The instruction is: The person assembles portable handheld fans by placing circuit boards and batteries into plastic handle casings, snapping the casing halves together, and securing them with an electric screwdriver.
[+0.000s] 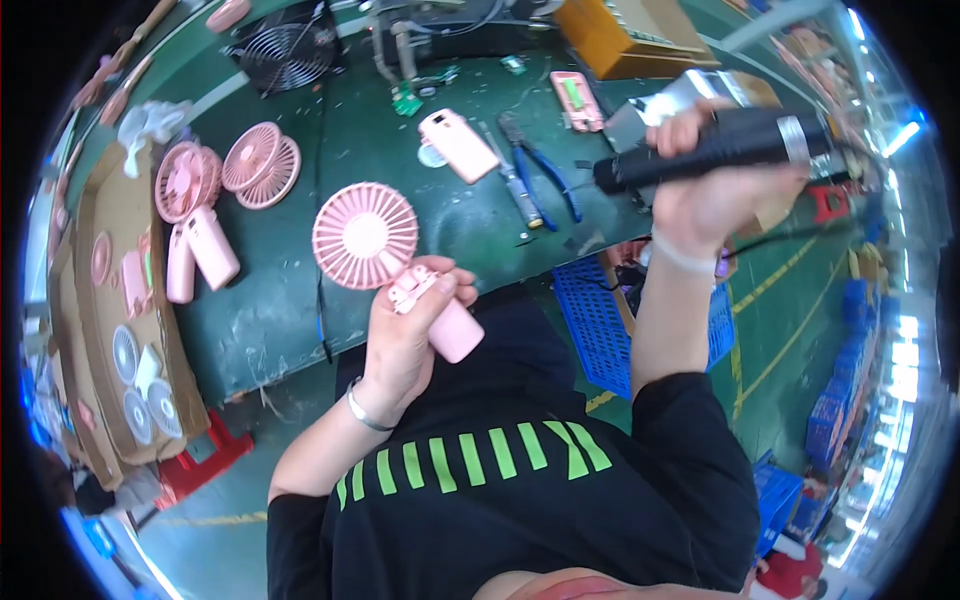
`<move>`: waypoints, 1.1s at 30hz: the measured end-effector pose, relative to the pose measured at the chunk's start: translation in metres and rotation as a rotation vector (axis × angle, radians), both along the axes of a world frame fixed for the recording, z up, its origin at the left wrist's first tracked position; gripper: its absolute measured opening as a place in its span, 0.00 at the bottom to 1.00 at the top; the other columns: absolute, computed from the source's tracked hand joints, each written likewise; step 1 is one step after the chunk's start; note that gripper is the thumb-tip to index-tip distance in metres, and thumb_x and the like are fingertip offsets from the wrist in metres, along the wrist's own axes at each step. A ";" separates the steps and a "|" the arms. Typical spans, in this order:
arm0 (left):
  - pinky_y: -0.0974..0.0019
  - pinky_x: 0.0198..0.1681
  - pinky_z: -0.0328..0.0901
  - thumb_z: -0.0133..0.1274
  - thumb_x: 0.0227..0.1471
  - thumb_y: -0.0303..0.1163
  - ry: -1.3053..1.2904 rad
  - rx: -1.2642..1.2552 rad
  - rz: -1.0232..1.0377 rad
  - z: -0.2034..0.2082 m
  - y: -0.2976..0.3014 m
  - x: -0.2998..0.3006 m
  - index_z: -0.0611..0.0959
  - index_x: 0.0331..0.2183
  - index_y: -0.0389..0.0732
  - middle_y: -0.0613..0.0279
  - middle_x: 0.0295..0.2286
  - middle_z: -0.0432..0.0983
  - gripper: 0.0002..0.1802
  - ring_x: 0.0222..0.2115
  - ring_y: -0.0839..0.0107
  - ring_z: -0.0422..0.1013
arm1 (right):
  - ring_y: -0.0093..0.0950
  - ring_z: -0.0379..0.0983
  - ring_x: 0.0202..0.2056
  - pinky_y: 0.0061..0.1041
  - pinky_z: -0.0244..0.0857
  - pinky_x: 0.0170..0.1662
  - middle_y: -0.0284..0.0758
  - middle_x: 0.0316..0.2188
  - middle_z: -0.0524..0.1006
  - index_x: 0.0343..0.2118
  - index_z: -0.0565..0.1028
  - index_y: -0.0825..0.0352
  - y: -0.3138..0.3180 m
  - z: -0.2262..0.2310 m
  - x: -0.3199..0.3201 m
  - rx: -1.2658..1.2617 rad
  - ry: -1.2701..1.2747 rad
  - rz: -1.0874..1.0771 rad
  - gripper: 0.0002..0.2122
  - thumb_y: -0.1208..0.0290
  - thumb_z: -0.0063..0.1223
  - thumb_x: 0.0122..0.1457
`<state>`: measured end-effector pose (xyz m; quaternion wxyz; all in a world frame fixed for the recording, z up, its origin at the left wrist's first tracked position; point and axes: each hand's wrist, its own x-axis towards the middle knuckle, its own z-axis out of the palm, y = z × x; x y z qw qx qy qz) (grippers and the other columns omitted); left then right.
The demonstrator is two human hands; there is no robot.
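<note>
My left hand is closed around a pink handheld fan at the table's near edge. The fan's round ribbed head points up and left, and its handle sticks out below my fingers. To the right, my right hand grips a black electric screwdriver with a cord; it is held nearly level, its tip end toward the left, and is slightly blurred. Between the hands lie blue-handled pliers, a slim screwdriver and a pink handle casing.
More pink fans lie on the left of the green table, beside a cardboard tray of fan parts. A black fan stands at the back. An open pink casing lies near a wooden box. Below is a blue crate.
</note>
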<state>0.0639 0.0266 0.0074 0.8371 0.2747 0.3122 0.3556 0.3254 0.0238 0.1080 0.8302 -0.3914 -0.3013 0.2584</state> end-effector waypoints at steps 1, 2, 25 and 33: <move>0.68 0.40 0.70 0.56 0.53 0.27 0.006 -0.011 0.005 0.000 -0.001 0.000 0.75 0.40 0.36 0.57 0.34 0.77 0.12 0.34 0.72 0.75 | 0.29 0.62 0.16 0.30 0.60 0.25 0.34 0.12 0.66 0.32 0.72 0.67 -0.008 -0.005 -0.021 0.098 0.001 0.082 0.48 0.18 0.20 0.42; 0.69 0.41 0.70 0.56 0.52 0.26 0.006 -0.009 0.007 -0.001 -0.002 -0.001 0.76 0.40 0.36 0.58 0.34 0.77 0.12 0.35 0.72 0.75 | 0.28 0.62 0.15 0.28 0.60 0.25 0.34 0.13 0.67 0.33 0.73 0.66 -0.015 -0.009 -0.041 0.187 0.031 0.192 0.48 0.18 0.20 0.42; 0.74 0.36 0.68 0.54 0.50 0.20 0.050 0.078 0.014 0.003 -0.004 0.001 0.77 0.38 0.35 0.65 0.31 0.76 0.10 0.30 0.80 0.72 | 0.26 0.65 0.15 0.25 0.59 0.21 0.32 0.16 0.69 0.36 0.64 0.64 -0.025 -0.029 -0.121 0.373 -0.339 0.429 0.27 0.38 0.41 0.57; 0.76 0.33 0.67 0.53 0.50 0.19 0.058 0.079 -0.003 0.000 -0.006 0.001 0.78 0.37 0.35 0.67 0.30 0.76 0.10 0.29 0.82 0.72 | 0.31 0.70 0.17 0.30 0.64 0.23 0.38 0.19 0.73 0.32 0.63 0.66 -0.024 -0.022 -0.108 0.366 -0.509 0.637 0.15 0.57 0.43 0.62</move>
